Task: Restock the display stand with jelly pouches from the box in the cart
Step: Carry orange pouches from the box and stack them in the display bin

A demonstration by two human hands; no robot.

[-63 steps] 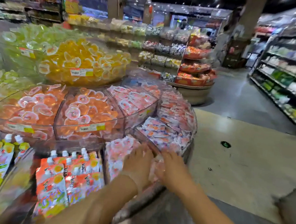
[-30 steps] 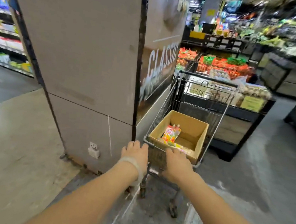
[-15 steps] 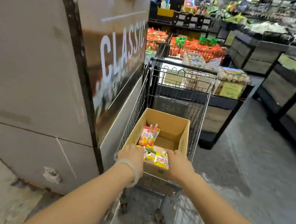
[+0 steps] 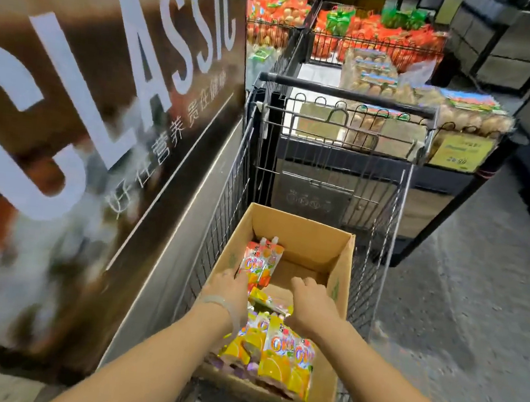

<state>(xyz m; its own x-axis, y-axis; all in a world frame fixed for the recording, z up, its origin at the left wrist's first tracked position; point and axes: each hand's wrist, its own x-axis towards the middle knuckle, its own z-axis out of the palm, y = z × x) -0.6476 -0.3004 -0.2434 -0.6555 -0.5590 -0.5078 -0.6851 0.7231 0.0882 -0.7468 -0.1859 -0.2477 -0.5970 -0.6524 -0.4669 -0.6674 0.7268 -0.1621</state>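
- Both hands are inside the cardboard box, which sits in the wire cart beside a panel lettered CLASSIC
- Left hand: palm down at the left inner wall, fingertips touching the base of the upright pouch pair; whether the fingers have closed round it I cannot tell
- Right hand: fingers relaxed and spread, over the bare box floor, grasping nothing
- Jelly pouches: the upright pair leans on the left wall at mid-box; a flat pile of pouches lies at the near end, partly under both wrists
- Orientation, upright pair: long axis near vertical, spouts up and tipped slightly to the far end, printed face toward the camera
- Orientation, flat pile: the pouches overlap, long axes roughly along the box length; which way the spouts point is not readable under the arms
- Step in hand (judged): gather a handful to carry to the display stand, which is not in view
- To do it well: bring the right hand across to meet the left, press the pair between both palms, lift straight up clear of the box wall
- Keep the spouts all one way so they shelve without re-sorting
- Risk: the foil looks slick; a loose clasp could let the pouches slide apart and drop back
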